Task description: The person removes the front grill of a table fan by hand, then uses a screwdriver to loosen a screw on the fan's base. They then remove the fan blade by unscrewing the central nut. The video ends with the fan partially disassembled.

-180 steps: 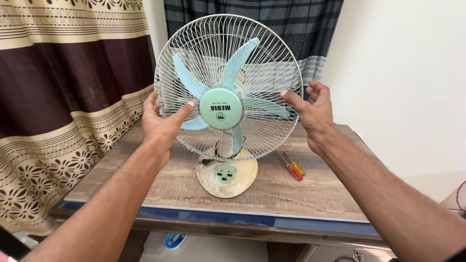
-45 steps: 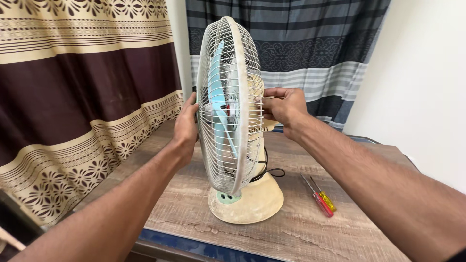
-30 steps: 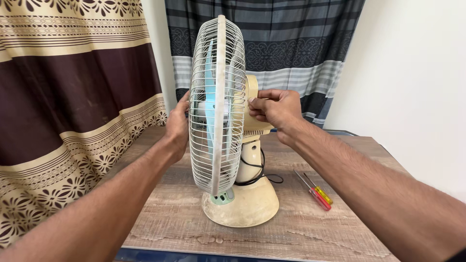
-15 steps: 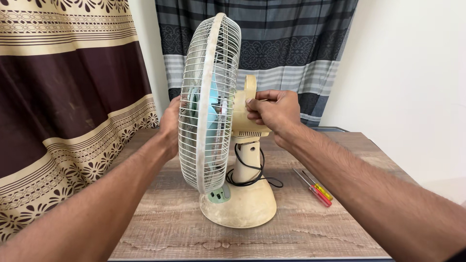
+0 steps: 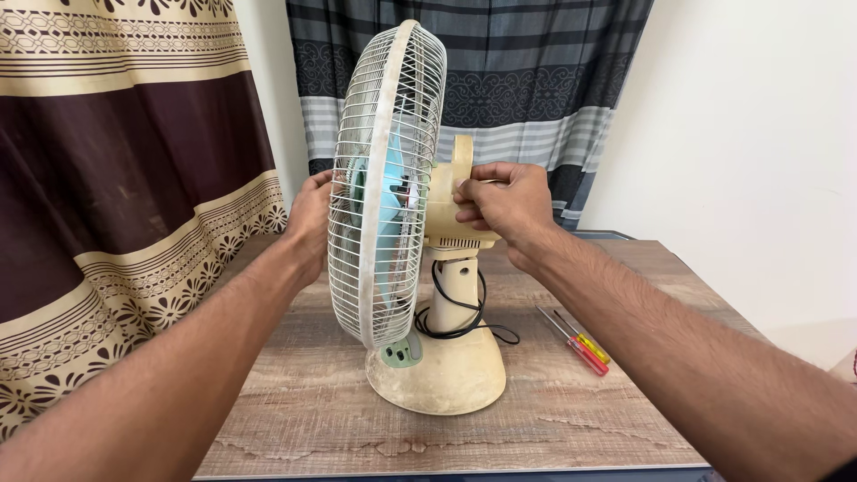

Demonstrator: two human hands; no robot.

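While the table fan point(image 5: 420, 223) stands upright on its round base near the middle of the bench point(image 5: 553, 419), I have it between both hands. My left hand point(image 5: 310, 223) lies flat and open against the front of the wire cage, fingers spread over the thin ribs, pressing more than gripping. My right hand point(image 5: 502, 205) is curled closed around the cream motor housing behind the cage, fingertips pinching at its back edge.

I judge the fan light but top-heavy, with most of its weight in the motor and base. The cage wires look thin and springy and would bend under a hard squeeze, so the stiff housing and the neck below it seem the safer places to hold. The dusty plastic may feel a little slick.

A black cord point(image 5: 460, 323) loops round the neck behind the fan. Right of the base lie two screwdrivers point(image 5: 578, 344), one red-handled, one yellow. Patterned curtains point(image 5: 134, 178) hang left of the fan and behind it.
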